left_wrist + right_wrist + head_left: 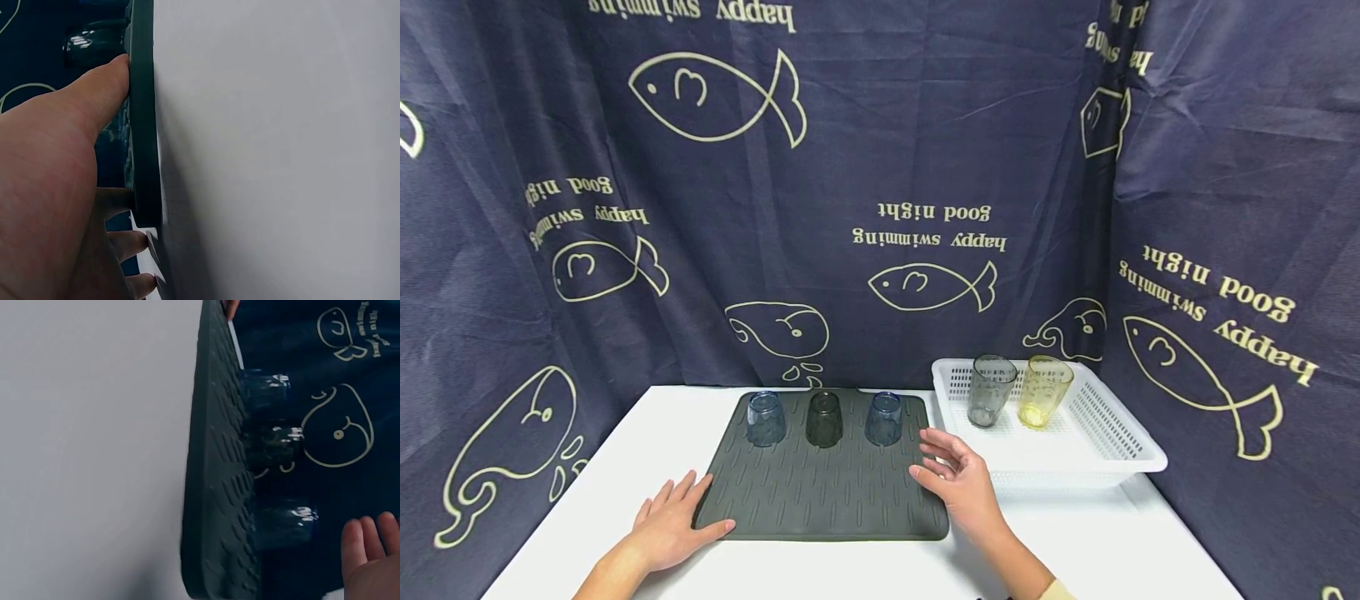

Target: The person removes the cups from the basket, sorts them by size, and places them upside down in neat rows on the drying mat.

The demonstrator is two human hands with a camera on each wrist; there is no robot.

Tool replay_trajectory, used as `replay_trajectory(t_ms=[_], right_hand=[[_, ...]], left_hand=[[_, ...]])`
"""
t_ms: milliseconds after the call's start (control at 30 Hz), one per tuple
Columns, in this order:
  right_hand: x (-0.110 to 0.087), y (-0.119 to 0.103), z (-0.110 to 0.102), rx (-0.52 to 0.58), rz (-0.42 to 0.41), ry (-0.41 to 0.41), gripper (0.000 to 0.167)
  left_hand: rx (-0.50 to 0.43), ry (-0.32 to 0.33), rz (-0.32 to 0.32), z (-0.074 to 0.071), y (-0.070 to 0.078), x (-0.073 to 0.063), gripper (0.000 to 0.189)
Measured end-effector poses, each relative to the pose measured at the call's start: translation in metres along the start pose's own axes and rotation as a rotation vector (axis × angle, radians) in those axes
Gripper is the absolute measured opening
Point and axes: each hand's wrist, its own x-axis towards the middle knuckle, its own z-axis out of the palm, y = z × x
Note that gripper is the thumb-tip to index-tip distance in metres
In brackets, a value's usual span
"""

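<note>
Head view: three dark-tinted glass tumblers (824, 423) stand mouth-down on a rectangular dark-grey ribbed mat (820, 500), its long axis left-right, with bare room in front. Left wrist view: the left hand (50, 162), gripping nothing, thumbs the mat's near edge. Right wrist view: the right hand (375, 565), loose, empty, is apart from the tumblers.

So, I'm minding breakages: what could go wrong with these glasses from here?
The left hand is at the near left corner of the dark mat; a tug might jolt the three glasses on it. If the right hand swings inward, it could bump the rightmost blue glass. In the white basket, the grey glass and yellow glass stand close together and might clink if knocked.
</note>
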Motion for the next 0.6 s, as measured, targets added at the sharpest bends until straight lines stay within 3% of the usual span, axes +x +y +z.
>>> replay_trajectory(t_ms=[400,600], right_hand=[[-0.007,-0.021,-0.034,-0.018,-0.144,-0.003,0.056],[-0.004,-0.031,-0.057,-0.044,-0.201,0.036,0.052]], left_hand=[[0.0,0.003,-0.007,0.0,-0.001,0.001,0.103],[0.014,0.014,0.007,0.0,0.0,0.0,0.101]])
